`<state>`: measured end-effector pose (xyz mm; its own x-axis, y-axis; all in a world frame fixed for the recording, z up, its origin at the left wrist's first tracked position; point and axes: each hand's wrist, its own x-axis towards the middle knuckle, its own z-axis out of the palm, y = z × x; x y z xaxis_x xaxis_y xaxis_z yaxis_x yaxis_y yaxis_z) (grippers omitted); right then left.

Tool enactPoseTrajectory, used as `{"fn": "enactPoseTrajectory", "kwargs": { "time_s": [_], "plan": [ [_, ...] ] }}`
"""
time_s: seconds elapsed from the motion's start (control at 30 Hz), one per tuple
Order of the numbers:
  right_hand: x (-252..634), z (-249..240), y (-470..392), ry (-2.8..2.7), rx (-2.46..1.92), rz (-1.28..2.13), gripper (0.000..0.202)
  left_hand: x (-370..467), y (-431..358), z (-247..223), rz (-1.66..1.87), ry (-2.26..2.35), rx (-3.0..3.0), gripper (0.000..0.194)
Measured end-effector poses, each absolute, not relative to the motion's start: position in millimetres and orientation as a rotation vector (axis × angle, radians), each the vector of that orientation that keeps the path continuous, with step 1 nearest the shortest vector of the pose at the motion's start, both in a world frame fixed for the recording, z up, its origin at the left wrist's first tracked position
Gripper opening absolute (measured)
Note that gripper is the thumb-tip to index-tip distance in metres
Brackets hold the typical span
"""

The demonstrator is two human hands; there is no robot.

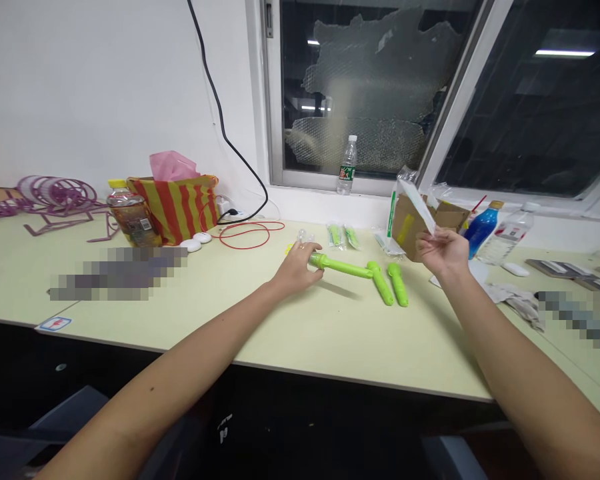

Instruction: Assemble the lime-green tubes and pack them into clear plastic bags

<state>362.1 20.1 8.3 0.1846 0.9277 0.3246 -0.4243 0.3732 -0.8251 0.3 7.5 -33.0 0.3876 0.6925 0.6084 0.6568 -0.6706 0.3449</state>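
Observation:
My left hand [299,268] is closed around the clear end of a bright green stick-shaped piece [347,268], whose green shaft points right, slightly above the table. A bit of yellow and a clear rounded part show beyond my fingers. My right hand [445,252] is raised at the front of the cardboard box [414,223], pinching a thin, flat, pale packet [420,205] that slants up to the left. Between the hands, two similar green pieces [380,283] [399,285] lie side by side on the table. Behind them are two small clear bags with green contents [335,235] [351,237].
The pale table [290,340] runs along a window wall. At left stand a brown drink bottle [134,217] and a striped bag [187,210]; a red cable [245,243] lies behind. At right are a blue bottle [481,230], a clear bottle [507,233] and a crumpled cloth [520,303].

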Motion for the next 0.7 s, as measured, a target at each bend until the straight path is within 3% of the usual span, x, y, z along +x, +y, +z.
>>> {"fn": "enactPoseTrajectory", "kwargs": {
  "time_s": [0.27,0.4,0.6,0.7],
  "plan": [
    [348,10,12,-1.158,-0.73,1.354,0.022,17,5,-26,1.022,1.329,2.67,0.032],
    [344,9,6,-1.282,-0.707,1.421,0.019,37,16,-14,1.157,1.194,2.81,0.042],
    [344,3,8,-1.327,-0.726,1.451,0.014,50,20,-8,1.403,1.116,2.665,0.037],
    [339,-1,7,-1.375,-0.801,1.453,0.017,40,14,-11,1.459,1.014,2.579,0.048]
  ]
}}
